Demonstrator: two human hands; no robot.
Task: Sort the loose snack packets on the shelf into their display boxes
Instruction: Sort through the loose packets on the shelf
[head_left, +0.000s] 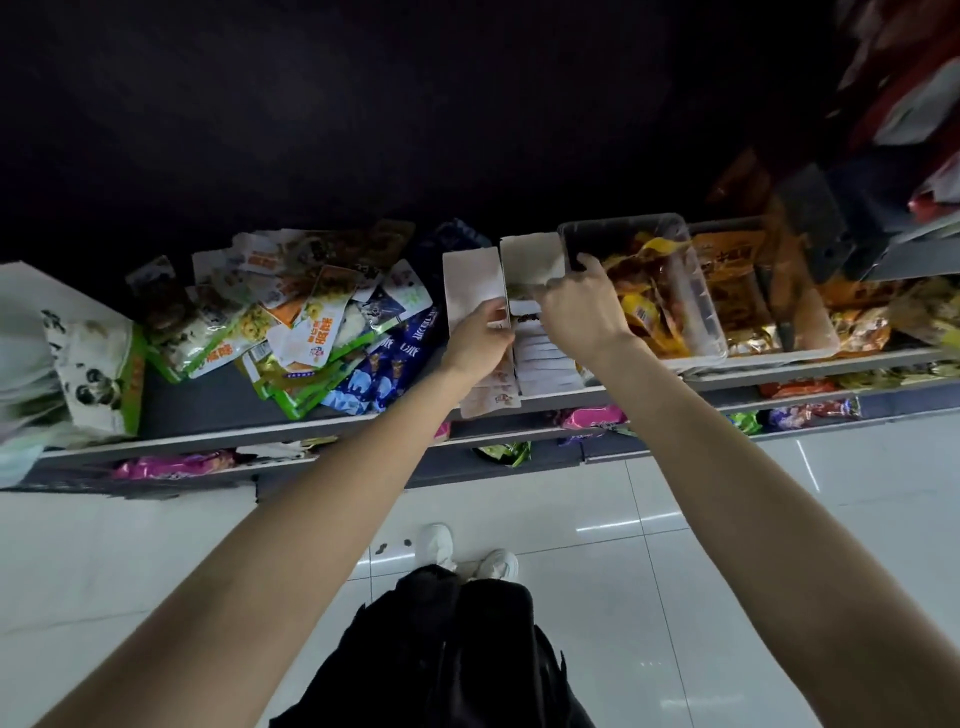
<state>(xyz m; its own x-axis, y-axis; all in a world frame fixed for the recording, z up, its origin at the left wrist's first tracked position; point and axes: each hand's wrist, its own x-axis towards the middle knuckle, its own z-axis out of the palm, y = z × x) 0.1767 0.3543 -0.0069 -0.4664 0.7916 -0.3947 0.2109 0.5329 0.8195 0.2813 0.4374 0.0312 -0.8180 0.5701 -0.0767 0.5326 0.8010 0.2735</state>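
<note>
Fingers (496, 317) of the left hand (480, 340) are curled around the edge of a white packet (474, 288) that stands upright at the centre of the frame. The right hand (579, 304) is just to the right of it; its fingers are bent down into a row of white packets (545, 358), and they seem to pinch one of them, though the contact is partly hidden. Behind the right hand stands a second white packet (530, 260), or maybe a box flap; I cannot tell which.

These white packets sit on the shelf (208, 402) in the middle of the frame. To the left of the hands lies a loose pile of snack packets (291, 322), white, green and blue ones, overlapping each other. At the far left stands a white and green display box (101, 371). To the right of the hands is a clear plastic bin (696, 312) with yellow and orange packets inside, and beside it more orange packets (727, 270).

A lower shelf (519, 457) carries pink packets (171, 464). At the bottom of the frame are a white tiled floor (130, 561) and white shoes (467, 553).
</note>
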